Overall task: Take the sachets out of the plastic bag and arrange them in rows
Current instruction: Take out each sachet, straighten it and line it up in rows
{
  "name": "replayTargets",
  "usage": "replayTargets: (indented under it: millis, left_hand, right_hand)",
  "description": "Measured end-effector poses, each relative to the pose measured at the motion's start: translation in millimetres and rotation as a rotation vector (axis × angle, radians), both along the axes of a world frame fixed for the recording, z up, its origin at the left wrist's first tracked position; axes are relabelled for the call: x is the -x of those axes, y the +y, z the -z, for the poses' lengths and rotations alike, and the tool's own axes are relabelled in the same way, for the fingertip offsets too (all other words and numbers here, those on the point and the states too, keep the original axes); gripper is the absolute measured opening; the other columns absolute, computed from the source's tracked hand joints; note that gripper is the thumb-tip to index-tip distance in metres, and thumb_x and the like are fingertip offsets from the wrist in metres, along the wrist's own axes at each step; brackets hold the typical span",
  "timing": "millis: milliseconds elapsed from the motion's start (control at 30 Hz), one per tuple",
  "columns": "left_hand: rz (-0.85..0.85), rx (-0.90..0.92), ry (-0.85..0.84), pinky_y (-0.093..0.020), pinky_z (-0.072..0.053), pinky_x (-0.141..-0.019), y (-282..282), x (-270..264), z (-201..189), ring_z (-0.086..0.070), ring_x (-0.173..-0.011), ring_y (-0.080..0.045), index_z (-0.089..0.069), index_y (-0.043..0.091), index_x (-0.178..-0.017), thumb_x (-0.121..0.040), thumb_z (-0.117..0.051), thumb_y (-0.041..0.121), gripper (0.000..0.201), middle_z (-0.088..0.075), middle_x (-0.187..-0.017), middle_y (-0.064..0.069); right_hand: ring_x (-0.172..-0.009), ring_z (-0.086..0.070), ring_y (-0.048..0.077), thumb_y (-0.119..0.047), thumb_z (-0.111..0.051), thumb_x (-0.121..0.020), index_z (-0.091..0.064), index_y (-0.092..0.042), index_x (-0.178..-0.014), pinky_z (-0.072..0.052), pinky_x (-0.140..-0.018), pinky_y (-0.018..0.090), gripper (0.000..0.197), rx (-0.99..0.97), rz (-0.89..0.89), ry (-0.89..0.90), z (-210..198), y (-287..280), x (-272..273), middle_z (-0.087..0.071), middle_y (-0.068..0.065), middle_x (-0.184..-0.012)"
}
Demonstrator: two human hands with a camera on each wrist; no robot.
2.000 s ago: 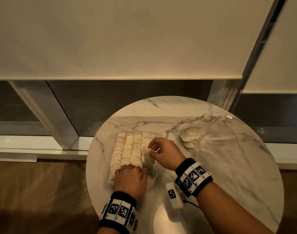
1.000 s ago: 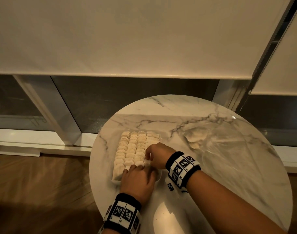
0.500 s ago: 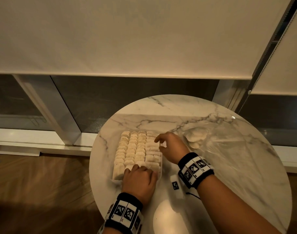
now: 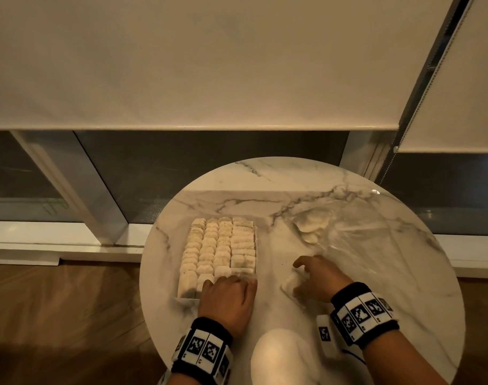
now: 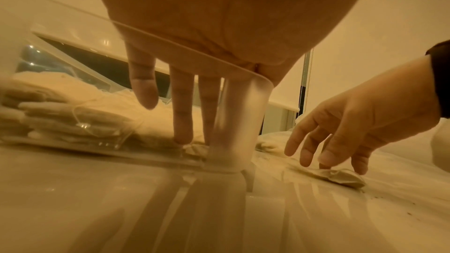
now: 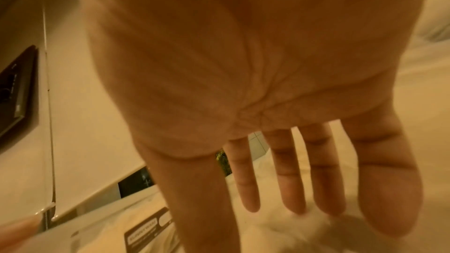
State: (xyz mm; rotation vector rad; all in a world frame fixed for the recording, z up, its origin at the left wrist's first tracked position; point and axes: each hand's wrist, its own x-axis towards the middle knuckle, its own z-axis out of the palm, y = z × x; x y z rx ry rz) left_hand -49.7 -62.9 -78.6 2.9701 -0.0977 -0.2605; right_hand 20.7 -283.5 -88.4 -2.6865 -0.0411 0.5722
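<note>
Several pale sachets (image 4: 217, 251) lie in rows inside a clear tray (image 4: 181, 298) on the left of the round marble table (image 4: 265, 176). My left hand (image 4: 227, 282) rests on the tray's near end, its straight fingers (image 5: 181, 122) reaching down onto the sachets there. My right hand (image 4: 298, 273) hovers to the right of the tray, fingers extended, fingertips (image 5: 324, 161) touching a loose sachet (image 5: 340, 176) on the table. In the right wrist view that sachet (image 6: 292, 224) is a white blur under the open fingers (image 6: 289, 189). The clear plastic bag (image 4: 376, 245) lies flat beyond, with a few sachets (image 4: 312, 226) inside.
A small white device with a black marker (image 4: 324, 334) and its cable lie by my right wrist. A bright reflection (image 4: 279, 357) shines at the table's near edge. Window frames and lowered blinds (image 4: 181, 65) stand behind the table; wood floor (image 4: 56, 315) is to the left.
My right hand has left the tray's right column and moved right and nearer, down onto a loose sachet. My left hand has stayed at the tray's near end.
</note>
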Motion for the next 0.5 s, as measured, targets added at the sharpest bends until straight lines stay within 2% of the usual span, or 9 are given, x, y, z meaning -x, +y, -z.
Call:
replayTargets:
  millis: [67, 200, 367, 500]
  left_hand:
    - [-0.006, 0.003, 0.006, -0.041, -0.036, -0.099, -0.5, 0.3, -0.4, -0.058, -0.103, -0.017, -0.067, 0.025, -0.107, -0.104, -0.014, 0.050, 0.059, -0.066, -0.111, 0.005]
    - [-0.011, 0.014, 0.015, -0.039, -0.036, -0.100, 0.4, 1.1, 1.3, -0.058, -0.107, -0.017, -0.067, 0.024, -0.113, -0.104, -0.013, 0.050, 0.060, -0.065, -0.119, 0.006]
    - [-0.015, 0.035, 0.022, -0.040, -0.033, -0.104, 0.7, 0.2, 2.3, -0.057, -0.113, -0.016, -0.065, 0.025, -0.120, -0.104, -0.013, 0.051, 0.061, -0.063, -0.125, 0.006]
    - [-0.013, 0.041, -0.014, -0.038, -0.035, -0.098, 2.4, 0.2, 1.7, -0.057, -0.106, -0.016, -0.065, 0.026, -0.109, -0.103, -0.014, 0.053, 0.058, -0.065, -0.116, 0.005]
  right_hand:
    - [-0.123, -0.050, 0.021, -0.034, -0.084, -0.072, -0.053, -0.035, -0.136, -0.047, -0.101, 0.033, 0.071, 0.044, -0.015, -0.015, 4.4, 0.3, 2.2, -0.048, 0.001, -0.133]
    - [-0.120, -0.052, 0.022, -0.030, -0.084, -0.073, -0.053, -0.033, -0.136, -0.047, -0.098, 0.031, 0.071, 0.043, -0.011, -0.022, 7.7, 1.7, 4.5, -0.049, 0.002, -0.130]
    - [-0.107, -0.060, 0.018, -0.018, -0.079, -0.074, -0.057, -0.026, -0.133, -0.045, -0.078, 0.021, 0.064, 0.003, -0.010, -0.010, 7.7, 3.7, 6.9, -0.058, 0.002, -0.124]
    - [-0.100, -0.063, 0.016, -0.015, -0.077, -0.074, -0.059, -0.023, -0.128, -0.044, -0.072, 0.019, 0.058, -0.040, 0.011, 0.011, 6.6, 4.1, 8.7, -0.064, 0.002, -0.116]
